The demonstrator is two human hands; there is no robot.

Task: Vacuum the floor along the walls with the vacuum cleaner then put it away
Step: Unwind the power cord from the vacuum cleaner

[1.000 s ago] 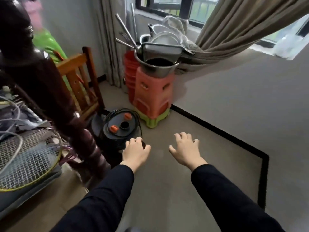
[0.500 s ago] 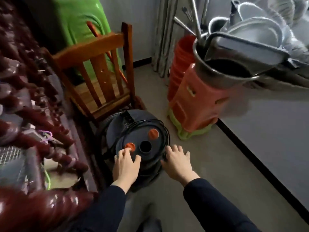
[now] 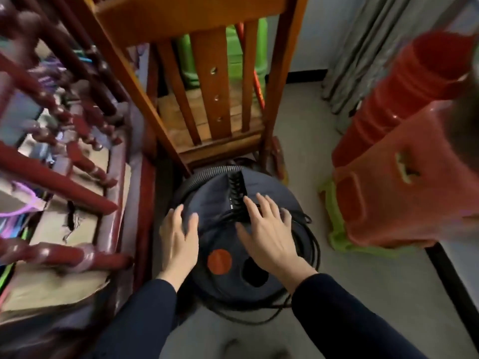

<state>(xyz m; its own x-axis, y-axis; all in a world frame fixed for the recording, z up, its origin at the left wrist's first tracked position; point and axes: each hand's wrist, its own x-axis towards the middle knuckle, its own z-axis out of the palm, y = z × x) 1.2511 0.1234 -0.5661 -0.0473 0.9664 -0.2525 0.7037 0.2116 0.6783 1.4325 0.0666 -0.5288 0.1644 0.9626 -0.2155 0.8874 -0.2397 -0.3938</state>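
A round dark canister vacuum cleaner (image 3: pixel 220 203) stands on the floor right below me, with an orange button (image 3: pixel 219 261) and a round hole on its lid. A black cord (image 3: pixel 312 244) is coiled around its body and a ribbed hose curves behind it. My left hand (image 3: pixel 178 242) lies on the lid's left edge with fingers spread. My right hand (image 3: pixel 269 234) rests flat on the top, beside the black ribbed handle (image 3: pixel 236 193). Neither hand is curled round anything.
A wooden chair (image 3: pixel 207 99) stands just behind the vacuum. Dark red turned-wood furniture (image 3: pixel 77 182) with clutter fills the left. Stacked orange stools (image 3: pixel 394 182) on a green one crowd the right, with a curtain (image 3: pixel 368 47) behind. Grey floor runs below and right.
I have leaned in closer over the vacuum. Both hands slid forward over the lid, the right one now up by the handle.
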